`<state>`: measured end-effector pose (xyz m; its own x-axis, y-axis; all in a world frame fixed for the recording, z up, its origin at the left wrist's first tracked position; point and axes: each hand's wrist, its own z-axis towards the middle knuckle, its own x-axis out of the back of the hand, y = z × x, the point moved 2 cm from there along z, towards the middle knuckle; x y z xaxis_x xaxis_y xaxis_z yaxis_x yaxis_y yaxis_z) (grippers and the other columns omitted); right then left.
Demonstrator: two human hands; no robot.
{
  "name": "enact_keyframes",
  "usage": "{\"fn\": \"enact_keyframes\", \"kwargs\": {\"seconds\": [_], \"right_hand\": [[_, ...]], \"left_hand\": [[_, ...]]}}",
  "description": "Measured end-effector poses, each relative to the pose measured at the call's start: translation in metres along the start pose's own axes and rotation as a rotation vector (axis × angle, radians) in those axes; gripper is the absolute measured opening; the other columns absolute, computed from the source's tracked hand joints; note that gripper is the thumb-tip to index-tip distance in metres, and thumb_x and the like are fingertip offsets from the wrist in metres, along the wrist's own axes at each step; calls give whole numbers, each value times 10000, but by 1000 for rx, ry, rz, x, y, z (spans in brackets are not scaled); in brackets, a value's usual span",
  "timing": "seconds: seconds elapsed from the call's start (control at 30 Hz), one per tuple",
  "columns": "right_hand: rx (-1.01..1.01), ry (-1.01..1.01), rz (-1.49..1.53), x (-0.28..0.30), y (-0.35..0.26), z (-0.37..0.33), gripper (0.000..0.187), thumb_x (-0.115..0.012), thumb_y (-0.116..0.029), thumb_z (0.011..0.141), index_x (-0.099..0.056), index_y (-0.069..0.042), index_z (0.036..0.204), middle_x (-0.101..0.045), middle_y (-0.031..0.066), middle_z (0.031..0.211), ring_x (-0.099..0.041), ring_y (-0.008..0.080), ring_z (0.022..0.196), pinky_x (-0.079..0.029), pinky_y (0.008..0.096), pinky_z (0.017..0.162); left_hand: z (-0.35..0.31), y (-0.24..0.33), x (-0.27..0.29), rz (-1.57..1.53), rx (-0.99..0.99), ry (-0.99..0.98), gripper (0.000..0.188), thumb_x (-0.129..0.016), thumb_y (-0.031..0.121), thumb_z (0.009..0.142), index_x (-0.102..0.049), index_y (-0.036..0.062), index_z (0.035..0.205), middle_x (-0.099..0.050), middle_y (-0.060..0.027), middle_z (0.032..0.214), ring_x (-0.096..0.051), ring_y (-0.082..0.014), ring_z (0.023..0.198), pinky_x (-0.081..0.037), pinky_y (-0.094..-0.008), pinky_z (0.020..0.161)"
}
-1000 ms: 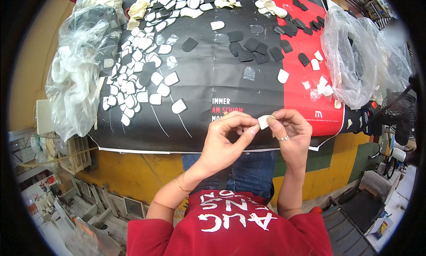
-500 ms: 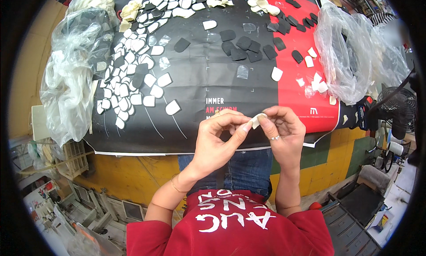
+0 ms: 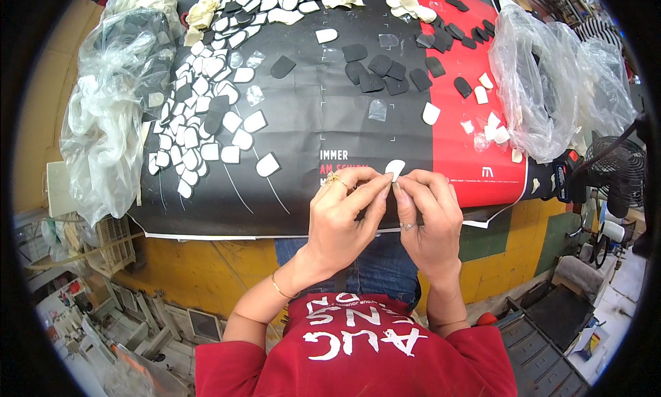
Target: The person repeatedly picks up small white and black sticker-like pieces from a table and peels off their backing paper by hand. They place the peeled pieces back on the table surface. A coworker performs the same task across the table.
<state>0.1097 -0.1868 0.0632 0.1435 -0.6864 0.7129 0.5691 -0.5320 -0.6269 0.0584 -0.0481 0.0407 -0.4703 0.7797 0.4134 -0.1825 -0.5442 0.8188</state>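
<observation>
Between the fingertips of both hands is a small white rounded pad (image 3: pixel 394 168), held up over the near edge of the table. My left hand (image 3: pixel 348 215) pinches it from the left, thumb against forefinger. From the other side my right hand (image 3: pixel 432 221) pinches its lower end, so the fingertips of the two hands nearly meet. Loose white pads (image 3: pixel 267 164) lie to the left of my hands, many of them heaped farther off. Black pads (image 3: pixel 372 82) of the same arch shape are spread beyond my hands.
Clear plastic bags (image 3: pixel 103 115) lie over the left side, and another plastic bag (image 3: pixel 533 80) is on the right. Scraps of clear film (image 3: pixel 377 109) and cream-coloured pieces (image 3: pixel 494 129) are scattered about. A black fan (image 3: pixel 613 170) stands beyond the table's right end.
The pad has turned from lying slanted between my fingers to standing upright above them. My right hand has shifted slightly down and left, and the fingertips have come closer together.
</observation>
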Motion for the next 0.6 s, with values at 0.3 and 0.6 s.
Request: {"fn": "enact_keyframes", "kwargs": {"seconds": [0.3, 0.6], "right_hand": [[-12, -11, 14, -2, 2, 1, 126, -674, -77, 905, -686, -4, 1007, -655, 105, 961, -625, 279, 842, -465, 385, 771], [-3, -6, -7, -2, 3, 2, 109, -673, -84, 906, -681, -11, 987, -656, 101, 956, -622, 276, 843, -462, 388, 775]], "left_hand": [[0, -1, -1, 61, -10, -28, 245, -738, 4, 803, -741, 25, 1047, -670, -76, 928, -639, -231, 731, -501, -344, 673], [-1, 1, -1, 102, -32, -32, 257, -739, 17, 801, -738, 36, 1057, -669, -61, 933, -643, -221, 730, -494, -345, 689]]}}
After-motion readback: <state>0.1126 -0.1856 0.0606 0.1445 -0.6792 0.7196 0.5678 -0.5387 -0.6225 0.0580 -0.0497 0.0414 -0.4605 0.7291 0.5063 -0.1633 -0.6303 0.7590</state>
